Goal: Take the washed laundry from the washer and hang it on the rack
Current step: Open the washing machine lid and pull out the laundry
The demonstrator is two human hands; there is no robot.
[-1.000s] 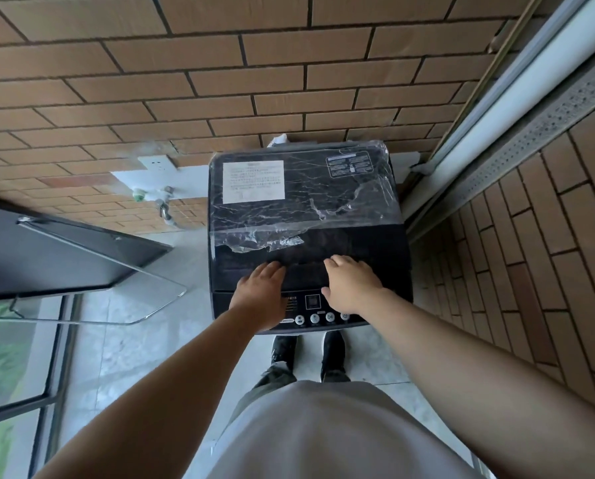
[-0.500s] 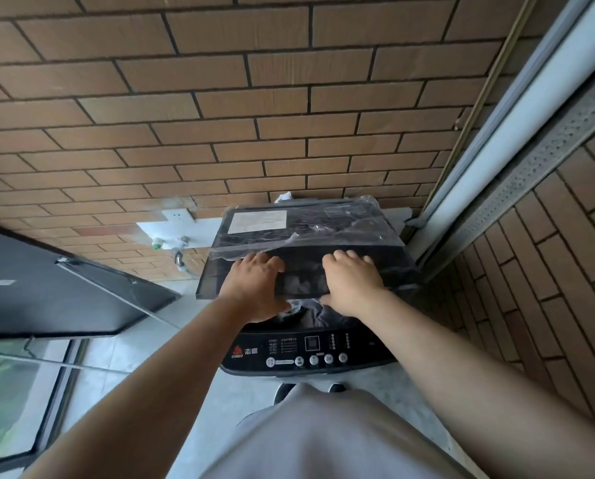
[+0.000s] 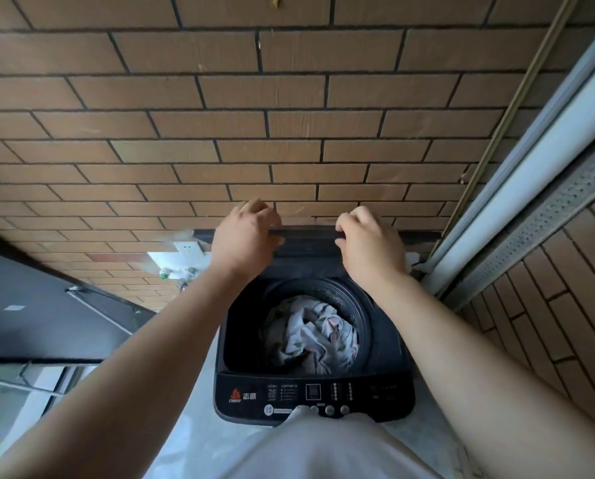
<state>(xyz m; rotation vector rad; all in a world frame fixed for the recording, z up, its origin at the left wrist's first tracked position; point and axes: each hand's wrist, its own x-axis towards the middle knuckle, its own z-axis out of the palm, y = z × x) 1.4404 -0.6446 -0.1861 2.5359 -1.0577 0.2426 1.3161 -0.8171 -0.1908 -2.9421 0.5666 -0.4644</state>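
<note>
Laundry (image 3: 311, 335), a crumpled pale printed bundle, lies at the bottom of the drum in the lower centre of the frame, inside the open top of the washer (image 3: 313, 392). Nothing touches it. The lid (image 3: 308, 242) is folded up and back at the centre of the frame, standing close against the brick wall (image 3: 289, 133). It seems to be held there so that the opening is clear for reaching down.

Both arms stretch forward from the lower corners of the frame, running along either side of the drum. The left hand (image 3: 244, 236) sits at the left part of the lid's top edge, its grip curled over that edge with the fingers (image 3: 254, 209) bent toward the wall. The right hand (image 3: 367, 240) does the same further right, knuckles up, its grip wrapped on the same edge. Whether the thumbs press behind the lid cannot be told from here.

A white socket plate (image 3: 187, 248) and a tap fitting are on the wall just left of the washer. No drying rack can be made out with certainty.
</note>
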